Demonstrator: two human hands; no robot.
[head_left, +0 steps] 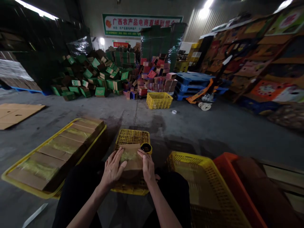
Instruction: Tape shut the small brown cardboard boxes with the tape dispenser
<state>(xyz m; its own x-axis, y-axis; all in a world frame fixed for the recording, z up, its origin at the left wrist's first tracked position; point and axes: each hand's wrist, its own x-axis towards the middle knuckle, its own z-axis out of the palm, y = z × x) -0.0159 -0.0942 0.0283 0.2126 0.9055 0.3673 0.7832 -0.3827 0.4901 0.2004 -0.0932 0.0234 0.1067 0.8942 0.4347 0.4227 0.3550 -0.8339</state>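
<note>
A small brown cardboard box [133, 164] sits between my knees on an upturned yellow crate [130, 136]. Shiny yellowish tape [129, 154] runs across the box's top. My left hand [114, 167] lies on the box's left side, fingers stretched out and spread. Along the right edge of the top rests my right hand [147, 165], its fingers extended and lying against the cardboard. Just beyond the right fingertips is a roll of tape [146, 148] with a dark core and yellow rim.
At left, a yellow crate [6, 174] holds several taped boxes. At right stand another yellow crate [211, 177] with cardboard inside and an orange-red crate [234, 177]. Farther off are a yellow basket [159, 101], blue pallets [193, 79], a pallet jack [205, 98] and heaped green boxes [101, 91].
</note>
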